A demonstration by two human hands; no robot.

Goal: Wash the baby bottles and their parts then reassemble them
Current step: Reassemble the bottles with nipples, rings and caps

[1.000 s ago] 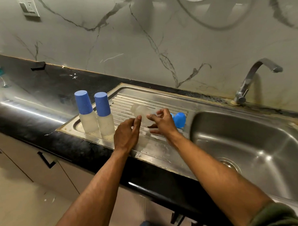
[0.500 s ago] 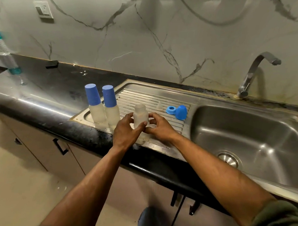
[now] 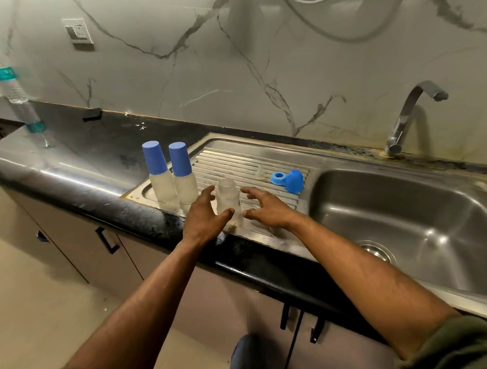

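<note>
A clear uncapped baby bottle stands upright on the steel drainboard, near its front edge. My left hand is just left of it, fingers fairly straight, thumb lying across the bottle's lower front. My right hand hovers to the right of the bottle with fingers spread, apart from it. Two assembled bottles with blue caps stand side by side at the drainboard's left end. A clear nipple, a blue collar ring and a blue cap lie at the drainboard's right end.
The sink basin lies to the right, with the tap behind it. A plastic water bottle stands far left on the black counter. A marble wall closes the back; cupboards sit below.
The clear bottle was lying on the drainboard, then both hands set it upright. Now my right hand has let go and spread open, and my left hand has loosened.
</note>
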